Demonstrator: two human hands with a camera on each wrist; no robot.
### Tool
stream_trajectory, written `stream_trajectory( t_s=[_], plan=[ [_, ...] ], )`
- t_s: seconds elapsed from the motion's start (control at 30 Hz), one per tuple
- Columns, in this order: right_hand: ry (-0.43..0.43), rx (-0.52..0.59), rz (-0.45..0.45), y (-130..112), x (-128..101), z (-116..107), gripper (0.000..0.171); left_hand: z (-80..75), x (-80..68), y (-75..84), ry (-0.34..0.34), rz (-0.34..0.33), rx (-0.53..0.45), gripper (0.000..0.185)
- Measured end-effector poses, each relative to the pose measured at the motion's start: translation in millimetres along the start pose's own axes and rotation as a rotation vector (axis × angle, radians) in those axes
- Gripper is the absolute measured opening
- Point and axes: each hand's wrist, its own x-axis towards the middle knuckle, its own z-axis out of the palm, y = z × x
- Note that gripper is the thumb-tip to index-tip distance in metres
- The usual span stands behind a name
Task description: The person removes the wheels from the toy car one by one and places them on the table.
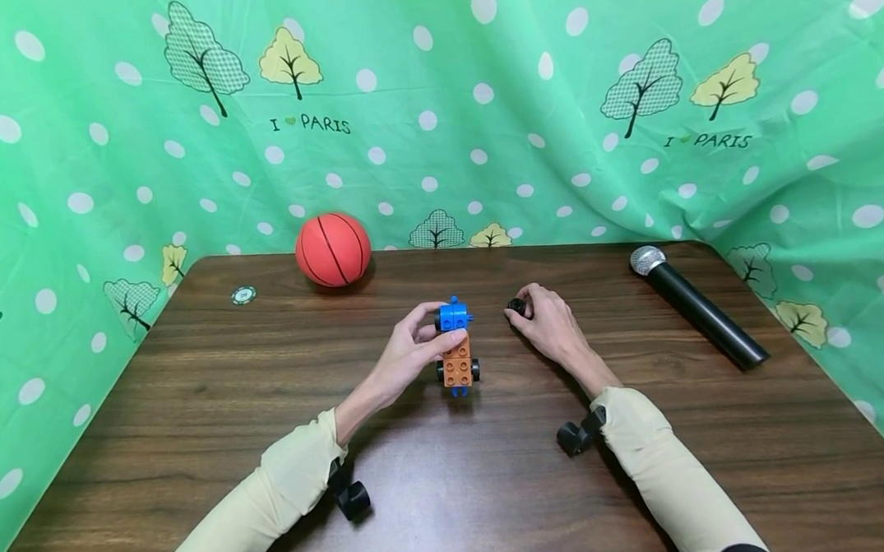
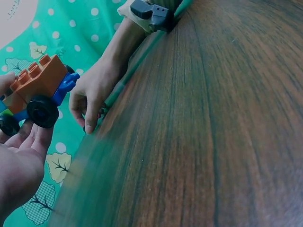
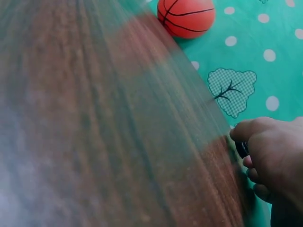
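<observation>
My left hand (image 1: 403, 357) holds a toy car (image 1: 458, 369) made of orange and blue building blocks, gripping it from its left side above the table. Black wheels show on the car, one of them facing the left wrist camera (image 2: 42, 111). At the car's upper right a blue peg (image 1: 471, 318) sticks out bare. My right hand (image 1: 556, 329), to the right of the car, pinches a small black wheel (image 1: 516, 306) at the table surface. In the right wrist view, the fingers partly cover this wheel (image 3: 242, 149).
Toward the back left of the wooden table (image 1: 214, 398) sits a red ball (image 1: 334, 250) with black lines. A poker chip (image 1: 244, 295) lies left of it. A black microphone (image 1: 700, 308) with a silver head lies at the right. A green patterned cloth (image 1: 420, 102) hangs behind.
</observation>
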Motion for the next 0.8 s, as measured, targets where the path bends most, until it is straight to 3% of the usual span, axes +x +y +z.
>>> stream_trajectory(
  t_s=[0.8],
  plan=[
    [-0.038, 0.012, 0.006, 1.7, -0.6, -1.6, 0.035, -0.9, -0.6, -1.9, 0.0, -0.017, 0.038, 0.052]
  ],
)
